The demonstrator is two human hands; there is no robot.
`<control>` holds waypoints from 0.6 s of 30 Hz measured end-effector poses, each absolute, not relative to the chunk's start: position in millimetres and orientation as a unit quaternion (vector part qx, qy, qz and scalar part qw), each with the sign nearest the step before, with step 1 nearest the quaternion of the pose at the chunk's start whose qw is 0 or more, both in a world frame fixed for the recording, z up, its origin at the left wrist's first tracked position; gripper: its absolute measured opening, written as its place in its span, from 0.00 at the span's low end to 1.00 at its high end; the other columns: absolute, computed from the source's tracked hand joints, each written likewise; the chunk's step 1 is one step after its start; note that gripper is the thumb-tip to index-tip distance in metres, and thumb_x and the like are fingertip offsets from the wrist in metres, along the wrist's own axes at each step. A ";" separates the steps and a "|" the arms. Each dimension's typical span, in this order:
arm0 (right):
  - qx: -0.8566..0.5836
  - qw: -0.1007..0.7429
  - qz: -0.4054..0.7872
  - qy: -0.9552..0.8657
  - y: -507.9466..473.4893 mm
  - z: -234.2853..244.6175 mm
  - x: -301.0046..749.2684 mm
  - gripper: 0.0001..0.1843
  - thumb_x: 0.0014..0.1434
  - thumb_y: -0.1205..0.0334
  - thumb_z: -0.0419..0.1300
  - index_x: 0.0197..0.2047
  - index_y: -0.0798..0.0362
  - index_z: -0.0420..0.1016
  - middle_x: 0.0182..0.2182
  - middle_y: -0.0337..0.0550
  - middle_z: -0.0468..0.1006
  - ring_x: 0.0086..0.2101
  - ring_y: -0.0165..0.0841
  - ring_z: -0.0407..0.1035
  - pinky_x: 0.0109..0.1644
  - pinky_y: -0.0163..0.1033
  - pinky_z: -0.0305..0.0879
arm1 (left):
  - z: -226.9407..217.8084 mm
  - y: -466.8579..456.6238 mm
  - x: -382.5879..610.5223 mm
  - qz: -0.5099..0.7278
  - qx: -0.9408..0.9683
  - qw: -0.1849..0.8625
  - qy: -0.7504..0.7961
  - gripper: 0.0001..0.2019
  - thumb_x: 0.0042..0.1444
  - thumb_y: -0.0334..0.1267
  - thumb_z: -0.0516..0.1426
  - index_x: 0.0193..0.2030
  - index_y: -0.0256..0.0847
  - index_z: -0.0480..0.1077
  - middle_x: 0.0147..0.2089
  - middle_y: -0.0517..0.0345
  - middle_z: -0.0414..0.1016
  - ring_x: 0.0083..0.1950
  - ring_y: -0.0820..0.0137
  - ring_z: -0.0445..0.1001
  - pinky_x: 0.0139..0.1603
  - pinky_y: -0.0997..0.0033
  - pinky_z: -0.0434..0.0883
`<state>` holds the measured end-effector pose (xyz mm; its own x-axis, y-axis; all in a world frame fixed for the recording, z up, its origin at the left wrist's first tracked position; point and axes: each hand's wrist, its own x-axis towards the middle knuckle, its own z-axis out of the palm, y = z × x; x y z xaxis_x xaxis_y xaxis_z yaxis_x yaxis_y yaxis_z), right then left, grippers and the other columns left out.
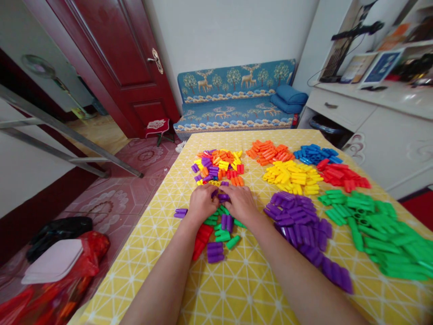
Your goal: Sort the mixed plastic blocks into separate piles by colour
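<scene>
My left hand (pixel 202 204) and my right hand (pixel 241 204) meet over the near side of a mixed pile, fingers curled inward. Between their fingertips is a purple plastic tube piece (pixel 223 197), partly covered by the fingers. Just below lie green tube pieces (pixel 222 235), a purple piece (pixel 227 222) and red pieces (pixel 203 239), the red ones partly behind my left wrist. Nearer me rests a purple joined piece (pixel 215 252). Beyond my hands spreads the mixed-colour pile (pixel 219 163) of orange, yellow, purple and red pieces.
Sorted by colour on the right of the table (pixel 237 289) are orange (pixel 269 152), yellow (pixel 292 177), blue (pixel 317 154), red (pixel 344 175), purple (pixel 299 219) and green (pixel 382 234) piles. A blue sofa (pixel 233 108) stands behind; a metal ladder (pixel 67 135) leans at left.
</scene>
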<state>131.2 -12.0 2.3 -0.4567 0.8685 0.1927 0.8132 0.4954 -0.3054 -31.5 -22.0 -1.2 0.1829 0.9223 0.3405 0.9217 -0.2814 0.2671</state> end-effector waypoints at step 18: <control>-0.541 0.260 0.075 -0.796 -17.4 32.5 158.4 0.14 0.58 0.57 0.59 0.48 0.48 0.75 0.38 0.41 0.81 0.40 0.35 0.72 0.48 0.40 0.58 | -9.9 -20.9 -33.3 0.285 0.762 0.024 0.581 0.15 0.50 0.27 0.53 0.41 0.45 0.75 0.46 0.59 0.78 0.48 0.67 0.76 0.51 0.69 0.73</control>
<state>158.4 -17.4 32.5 -0.2788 0.9012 0.3317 0.8230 0.4022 -0.4011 -33.3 -20.9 -9.9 0.1624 0.8988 0.4073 0.8719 -0.3240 0.3672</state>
